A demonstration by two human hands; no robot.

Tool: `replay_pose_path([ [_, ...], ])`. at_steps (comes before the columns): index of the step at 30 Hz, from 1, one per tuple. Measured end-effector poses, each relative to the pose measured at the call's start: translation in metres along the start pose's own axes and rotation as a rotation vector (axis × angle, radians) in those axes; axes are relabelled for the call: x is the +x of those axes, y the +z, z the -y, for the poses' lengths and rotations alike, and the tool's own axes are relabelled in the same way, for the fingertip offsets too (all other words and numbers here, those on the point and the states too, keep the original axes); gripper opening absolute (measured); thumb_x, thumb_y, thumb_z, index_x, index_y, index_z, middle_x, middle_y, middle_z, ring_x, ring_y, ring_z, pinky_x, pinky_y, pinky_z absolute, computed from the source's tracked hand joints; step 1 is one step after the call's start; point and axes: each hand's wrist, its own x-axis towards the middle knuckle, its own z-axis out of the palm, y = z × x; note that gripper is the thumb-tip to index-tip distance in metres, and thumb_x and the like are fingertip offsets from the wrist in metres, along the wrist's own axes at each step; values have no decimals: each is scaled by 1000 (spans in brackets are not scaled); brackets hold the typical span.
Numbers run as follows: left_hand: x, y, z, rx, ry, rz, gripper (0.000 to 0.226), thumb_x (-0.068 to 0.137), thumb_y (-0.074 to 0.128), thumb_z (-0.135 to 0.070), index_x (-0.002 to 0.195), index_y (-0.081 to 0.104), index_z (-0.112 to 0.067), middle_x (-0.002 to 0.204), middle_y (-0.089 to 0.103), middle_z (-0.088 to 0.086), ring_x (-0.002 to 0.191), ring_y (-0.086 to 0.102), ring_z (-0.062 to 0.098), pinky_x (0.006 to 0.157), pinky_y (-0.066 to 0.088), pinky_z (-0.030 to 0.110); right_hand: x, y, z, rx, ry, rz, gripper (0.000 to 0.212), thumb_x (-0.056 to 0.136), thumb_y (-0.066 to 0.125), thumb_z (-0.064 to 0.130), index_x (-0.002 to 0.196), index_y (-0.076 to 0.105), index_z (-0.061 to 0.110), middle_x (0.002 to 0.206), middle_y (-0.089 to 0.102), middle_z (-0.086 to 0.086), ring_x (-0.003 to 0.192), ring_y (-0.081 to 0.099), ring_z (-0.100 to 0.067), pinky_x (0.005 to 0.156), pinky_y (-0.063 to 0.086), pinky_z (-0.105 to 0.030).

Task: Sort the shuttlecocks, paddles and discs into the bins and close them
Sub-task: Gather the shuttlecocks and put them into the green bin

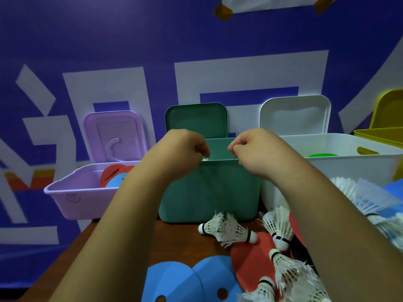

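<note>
1. The curled fingertips of the left hand [181,149] and right hand [255,149] are out of sight at the green bin's [209,192] front rim, mid-frame; whether they pinch anything cannot be told.
2. That bin's inside is hidden behind its front wall.
3. The yellow bin [386,136], upper right, is cut by the frame edge.
4. Blue paddles [174,280] run off the bottom edge.
5. Shuttlecocks [366,199] at the right edge are blurred.

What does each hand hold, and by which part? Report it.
It cannot be told. The left hand and right hand curl their fingers at the near rim of the green bin; whether either grip closes on the rim is hidden.
</note>
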Motion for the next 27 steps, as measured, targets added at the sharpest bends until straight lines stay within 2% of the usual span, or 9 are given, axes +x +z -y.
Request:
replay_pose_path([
  [2, -5, -5, -5, -12, 18, 62, 29, 90, 63, -11, 93, 80, -34, 83, 70, -19, 78, 65, 0, 75, 55, 25, -1, -2, 0, -21, -22, 117, 37, 99, 52, 9, 77, 71, 33, 104, 78, 4, 95, 74, -23, 88, 63, -42],
  [5, -12, -9, -8, 7, 19, 255, 22, 90, 68, -19, 94, 78, -38, 81, 73, -19, 73, 68, -2, 77, 60, 29, -5, -2, -1, -189, -58, 356, 33, 101, 56, 4, 101, 75, 31, 97, 80, 4, 90, 78, -21, 82, 65, -44],
  [8, -18, -1, -6, 73, -15, 542, 25, 93, 69, -31, 113, 73, -46, 84, 76, -14, 80, 72, 3, 87, 59, 32, -11, 1, -4, -342, -85, 526, 43, 104, 50, 3, 124, 70, 36, 98, 80, 8, 87, 78, -14, 81, 66, -39],
  [11, -22, 15, -5, 111, -148, 880, 43, 99, 68, -33, 137, 58, -52, 101, 76, -10, 96, 76, 11, 100, 58, 39, -16, 7, -10, -420, -73, 655, 48, 105, 46, 8, 128, 68, 44, 103, 80, 8, 88, 79, -13, 86, 65, -39],
  [13, -25, 26, -5, 35, -251, 1044, 53, 104, 64, -26, 149, 47, -49, 100, 71, -7, 103, 75, 20, 101, 57, 39, -15, 12, -13, -455, -54, 701, 51, 104, 46, 6, 127, 70, 45, 105, 80, 6, 90, 79, -15, 86, 65, -39],
  [17, -25, 44, 0, -7, -225, 1065, 58, 106, 61, -23, 155, 40, -46, 95, 66, -8, 103, 72, 21, 92, 55, 36, -13, 21, -15, -538, -95, 725, 54, 102, 53, 3, 129, 70, 47, 111, 76, 8, 93, 78, -15, 66, 59, -25],
  [22, -19, 64, 8, -42, -205, 1087, 60, 105, 62, -26, 153, 37, -51, 120, 71, -1, 105, 74, 18, 95, 59, 36, -13, 33, -20, -596, -60, 855, 59, 100, 59, 3, 138, 64, 48, 106, 67, 8, 88, 73, -15, 67, 59, -24],
  [24, -19, 71, 7, -22, -197, 1105, 57, 102, 65, -26, 150, 43, -49, 103, 71, -3, 94, 71, 16, 86, 57, 34, -13, 37, -22, -605, -48, 903, 56, 99, 61, 2, 142, 62, 39, 92, 63, 9, 95, 76, -20, 64, 59, -23],
  [27, -19, 81, 4, 22, -185, 1127, 55, 99, 71, -26, 146, 47, -40, 95, 68, 1, 91, 69, 20, 87, 57, 39, -14, 40, -23, -567, -7, 925, 42, 100, 63, 3, 137, 65, 23, 104, 75, -4, 102, 78, -24, 80, 65, -33],
])
